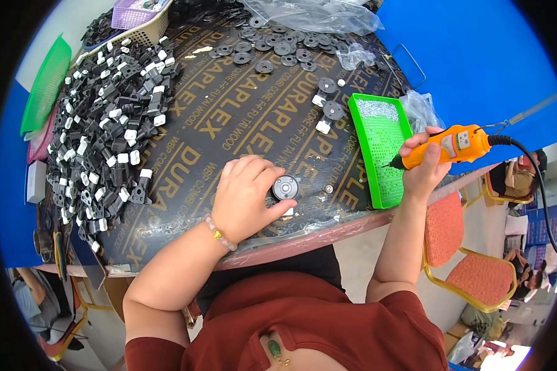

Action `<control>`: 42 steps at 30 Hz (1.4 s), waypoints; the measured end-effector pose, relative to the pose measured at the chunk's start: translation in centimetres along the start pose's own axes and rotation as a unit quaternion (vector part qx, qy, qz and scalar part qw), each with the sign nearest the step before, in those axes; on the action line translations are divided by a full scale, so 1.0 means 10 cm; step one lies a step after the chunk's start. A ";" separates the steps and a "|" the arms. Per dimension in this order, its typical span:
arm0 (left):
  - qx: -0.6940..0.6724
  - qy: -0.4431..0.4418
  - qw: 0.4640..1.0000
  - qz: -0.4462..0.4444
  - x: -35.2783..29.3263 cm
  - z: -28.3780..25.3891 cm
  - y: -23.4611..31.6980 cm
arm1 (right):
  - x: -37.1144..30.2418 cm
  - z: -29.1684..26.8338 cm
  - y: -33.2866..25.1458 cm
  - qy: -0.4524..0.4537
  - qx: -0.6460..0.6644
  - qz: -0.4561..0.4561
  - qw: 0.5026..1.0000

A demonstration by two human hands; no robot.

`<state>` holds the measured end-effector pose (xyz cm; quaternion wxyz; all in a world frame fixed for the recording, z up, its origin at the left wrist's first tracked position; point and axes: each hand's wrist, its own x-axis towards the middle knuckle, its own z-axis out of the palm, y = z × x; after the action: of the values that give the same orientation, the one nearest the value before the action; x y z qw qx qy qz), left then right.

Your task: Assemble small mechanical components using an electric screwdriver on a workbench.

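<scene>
Near the table's front edge, my left hand (pixel 249 196) curls its thumb and fingers around a round black disc part (pixel 285 188) with a pale centre, and a bit of white shows beneath it. My right hand (pixel 426 162) grips an orange electric screwdriver (pixel 457 146), whose black cable leads off to the right. The tool's tip points left, over a green screw tray (pixel 385 199) with small silvery screws piled at its far end. Beyond my left hand lie two black discs, one of them a grey-black disc (pixel 333 110), with white-tipped pieces (pixel 322 127) beside them.
A large heap of black parts with white ends (pixel 114 130) covers the table's left side. Several loose black discs (pixel 265 66) lie at the back under a clear plastic bag (pixel 315 17). Baskets (pixel 143 31) stand at the far left; an orange chair (pixel 481 278) is at right.
</scene>
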<state>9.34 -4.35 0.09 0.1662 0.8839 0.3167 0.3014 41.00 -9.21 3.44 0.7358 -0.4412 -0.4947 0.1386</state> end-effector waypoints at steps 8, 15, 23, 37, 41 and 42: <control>-0.007 -0.022 1.000 -0.016 0.00 0.00 0.03 | -0.01 0.22 -0.41 0.015 0.037 -0.066 0.997; -0.009 -0.018 1.000 -0.019 -0.04 0.00 -0.01 | -0.44 1.04 -0.59 -0.164 0.245 0.057 0.954; -0.014 -0.001 1.000 -0.004 -0.02 0.03 -0.02 | -0.55 1.31 -0.44 -0.180 0.264 0.118 0.940; -0.001 -0.004 1.000 0.003 -0.05 0.06 -0.02 | -0.61 1.48 -0.55 -0.213 0.138 0.131 0.958; 0.004 -0.004 1.000 -0.008 -0.03 -0.02 -0.02 | -0.53 1.38 -0.40 -0.234 0.190 0.140 0.943; 0.017 0.005 1.000 -0.003 -0.03 -0.07 -0.04 | -0.50 1.34 -0.36 -0.237 0.220 0.129 0.937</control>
<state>8.51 -4.19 0.26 0.1502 0.8843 0.3254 0.2993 26.46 -7.61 4.88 0.6514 -0.2829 -0.5509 0.4384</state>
